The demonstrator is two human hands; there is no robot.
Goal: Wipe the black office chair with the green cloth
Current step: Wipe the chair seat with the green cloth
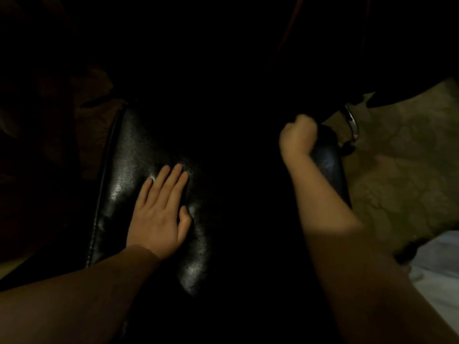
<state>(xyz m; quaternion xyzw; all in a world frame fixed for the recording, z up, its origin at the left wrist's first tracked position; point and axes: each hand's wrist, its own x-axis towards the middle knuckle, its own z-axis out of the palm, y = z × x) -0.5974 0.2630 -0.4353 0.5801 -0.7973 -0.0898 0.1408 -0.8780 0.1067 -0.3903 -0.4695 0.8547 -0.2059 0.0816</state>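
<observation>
**B:** Status?

**A:** The chair [129, 170] fills the middle. Glossy black padding, room very dim. Left hand [159, 214] lies flat on the chair's left panel, palm down, fingers straight and close together, gripping nothing.

**B:** Right hand?

**A:** Right hand [296, 137] is at the chair's right edge, fingers curled into a fist on top of a padded roll [327, 160]. It's blurred. Can't tell if it clamps the roll, the cloth, or nothing.

**B:** Where's the cloth?

**A:** Not in sight, no green anywhere. It could be bunched inside that fist, but I can't confirm.

**B:** Handling?

**A:** My read:
- **Padding:** soft, should give under a palm. The skin looks smooth and slick, so a cloth should glide.
- **Chair:** likely heavy, and it may swivel or roll. The base is hidden, so that's a guess.
- **Hold points:** brace with a flat palm on the panel, or hook the right edge. The chrome bracket [354, 125] just beyond that edge looks stiff and would also do.
- **Cloth:** presumably light and limp. Wad it in the fist so it doesn't slide out.

**B:** Surroundings?

**A:** Patterned floor [397, 157] right of the chair, white fabric [437, 264] off its near-right corner.
</observation>
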